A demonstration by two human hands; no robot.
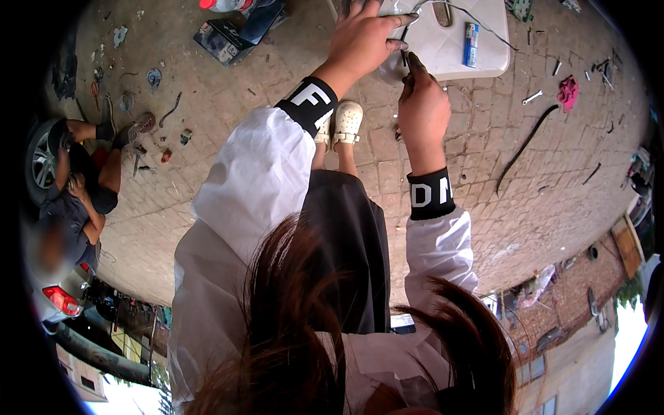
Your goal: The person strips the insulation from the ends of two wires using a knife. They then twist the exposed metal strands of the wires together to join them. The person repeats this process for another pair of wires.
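My two hands meet at the near edge of a white plastic stool top. Between them runs a thin dark wire, which looks joined to the strand curving across the stool. My left hand reaches over the edge, its thumb and index fingertip on the wire; its other fingers are partly cut off at the top. Just below, my right hand is closed, pinching the wire's lower end with darkened fingertips. A blue and white tube lies on the stool, right of both hands.
A dark box and a red-capped bottle are at the upper left. Another person crouches by a car wheel. On the brick paving lie a wrench, a pink cloth and a black hose.
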